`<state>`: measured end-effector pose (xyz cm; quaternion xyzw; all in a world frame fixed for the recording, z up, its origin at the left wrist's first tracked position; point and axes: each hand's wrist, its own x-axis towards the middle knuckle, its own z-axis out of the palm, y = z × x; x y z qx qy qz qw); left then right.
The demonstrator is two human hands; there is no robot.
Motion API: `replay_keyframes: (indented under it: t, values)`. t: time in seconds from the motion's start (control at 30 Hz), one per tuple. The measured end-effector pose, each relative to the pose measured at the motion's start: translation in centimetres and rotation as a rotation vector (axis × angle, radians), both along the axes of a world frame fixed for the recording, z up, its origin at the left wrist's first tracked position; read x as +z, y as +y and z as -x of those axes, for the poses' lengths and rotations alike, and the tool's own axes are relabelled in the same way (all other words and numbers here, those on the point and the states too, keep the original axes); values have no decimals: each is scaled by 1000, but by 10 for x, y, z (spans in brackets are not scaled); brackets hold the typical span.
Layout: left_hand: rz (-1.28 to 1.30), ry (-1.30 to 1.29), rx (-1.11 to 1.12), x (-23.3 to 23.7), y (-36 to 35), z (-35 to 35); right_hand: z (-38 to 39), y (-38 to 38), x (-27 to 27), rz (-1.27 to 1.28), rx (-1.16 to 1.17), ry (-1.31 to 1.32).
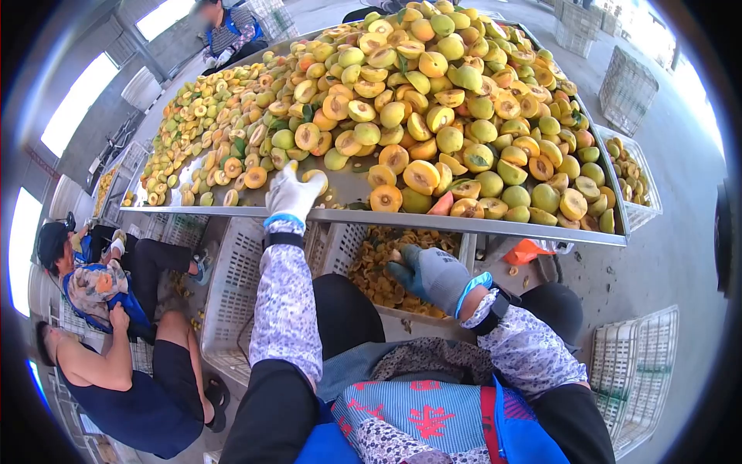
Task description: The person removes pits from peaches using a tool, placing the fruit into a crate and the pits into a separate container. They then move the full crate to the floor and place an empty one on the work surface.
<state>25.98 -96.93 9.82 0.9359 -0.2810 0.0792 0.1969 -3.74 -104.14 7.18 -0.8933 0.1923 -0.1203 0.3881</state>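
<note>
My left hand (294, 195), in a white glove with yellowed fingertips, reaches over the near edge of the metal table (344, 216). Its thumb and fingers are apart, beside a half of yellow stone fruit (256, 177) that looks like a peach. A large heap of such halves (421, 177) covers much of the table, many with their brown centres showing. Lower down, my right hand (440, 278), in a grey-blue glove, is closed above a crate of orange-brown fruit pieces (371, 263). A small tip shows at its fingers; what it grips is hidden.
White plastic crates stand under the table (236, 282), at the lower right (635, 371) and farther back (627, 89). A fruit-filled crate (638, 174) touches the table's right end. Two people (135, 379) sit at the left; another person (232, 35) sits behind the table.
</note>
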Motion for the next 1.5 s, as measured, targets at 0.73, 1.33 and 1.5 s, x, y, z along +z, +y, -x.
replay_keyframes:
  t: [0.73, 1.33, 1.5]
  values:
    - [1272, 1130, -667, 2, -17, 133, -20, -13, 20, 0, -160, -351]
    - [1359, 1181, -294, 2, -17, 162, -38, 10, -30, -526, -36, -441]
    - [1171, 1097, -385, 9, -14, 157, -34, 10, -27, -697, 21, -290]
